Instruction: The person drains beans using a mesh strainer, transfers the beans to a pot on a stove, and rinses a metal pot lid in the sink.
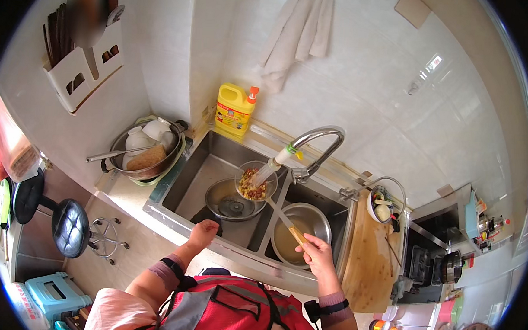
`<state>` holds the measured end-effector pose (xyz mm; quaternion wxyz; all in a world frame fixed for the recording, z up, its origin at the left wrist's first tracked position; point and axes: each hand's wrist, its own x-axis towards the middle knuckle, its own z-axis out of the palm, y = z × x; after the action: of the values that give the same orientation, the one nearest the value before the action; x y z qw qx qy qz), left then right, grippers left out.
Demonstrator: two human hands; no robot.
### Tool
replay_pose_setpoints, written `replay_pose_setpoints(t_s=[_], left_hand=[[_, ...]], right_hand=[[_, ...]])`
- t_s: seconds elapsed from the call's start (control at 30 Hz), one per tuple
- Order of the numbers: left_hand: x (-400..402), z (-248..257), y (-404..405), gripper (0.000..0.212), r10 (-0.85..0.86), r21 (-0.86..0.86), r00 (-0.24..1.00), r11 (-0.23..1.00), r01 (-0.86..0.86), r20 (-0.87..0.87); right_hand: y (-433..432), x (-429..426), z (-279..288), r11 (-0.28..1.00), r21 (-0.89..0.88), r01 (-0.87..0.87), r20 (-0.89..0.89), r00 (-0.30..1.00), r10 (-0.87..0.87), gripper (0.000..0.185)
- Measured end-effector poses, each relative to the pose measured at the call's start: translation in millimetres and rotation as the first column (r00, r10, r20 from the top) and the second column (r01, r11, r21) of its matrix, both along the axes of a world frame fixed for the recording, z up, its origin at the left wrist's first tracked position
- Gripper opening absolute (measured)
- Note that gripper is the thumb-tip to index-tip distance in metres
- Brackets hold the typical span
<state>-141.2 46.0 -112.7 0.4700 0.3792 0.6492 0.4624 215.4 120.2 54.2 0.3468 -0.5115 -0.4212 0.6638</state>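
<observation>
My right hand (316,255) is closed on the wooden handle of a round mesh strainer (284,215). Mixed beans or grains (253,185) lie in its bowl, and water runs onto them from the curved chrome faucet (334,132). Below the strainer, a metal bowl (216,209) rests in the left basin of the steel sink (195,172). The right basin holds a larger steel bowl (324,214) of cloudy water. My left hand (205,232) hangs over the sink's front edge with its fingers curled; whether anything is inside them cannot be seen.
A wok (174,157) of white bowls stands left of the sink. Behind it is a yellow detergent bottle (235,109). On the right are a wooden cutting board (368,271), a bowl of vegetables (374,212) and a gas stove (425,265). A black stool (70,228) stands at the left.
</observation>
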Motion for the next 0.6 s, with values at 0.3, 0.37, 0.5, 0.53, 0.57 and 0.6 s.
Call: replay_pose_setpoints(t_s=[0.3,0.37,0.5,0.53,0.57,0.6], left_hand=[[1,0,5,0.014,-0.023,-0.088,0.999,0.996,0.02,-0.037],[-2,-10,5,0.017,0.002,-0.063,1.0,0.998,-0.004,-0.027],[3,-8,6,0.018,0.027,-0.109,0.999,0.994,-0.032,-0.046],[4,-6,8,0.018,0.018,-0.121,0.998,0.992,-0.025,-0.056],[4,-6,10,0.018,0.01,-0.134,0.998,0.991,-0.018,-0.066],[3,-5,8,0.018,0.006,-0.149,0.997,0.989,-0.017,-0.077]], right_hand=[[-14,18,3,0.994,-0.083,-0.077,-0.031,0.997,0.075,0.034],[-13,23,-1,0.994,-0.07,-0.081,-0.087,0.993,0.074,0.035],[-4,5,-1,0.999,-0.039,-0.006,-0.108,0.994,0.001,0.035],[-1,-1,0,1.0,-0.025,0.012,-0.117,0.993,-0.015,0.035],[1,-6,0,0.999,-0.012,0.03,-0.126,0.992,-0.031,0.035],[4,-10,-3,0.999,0.014,0.042,-0.136,0.99,-0.04,0.035]])
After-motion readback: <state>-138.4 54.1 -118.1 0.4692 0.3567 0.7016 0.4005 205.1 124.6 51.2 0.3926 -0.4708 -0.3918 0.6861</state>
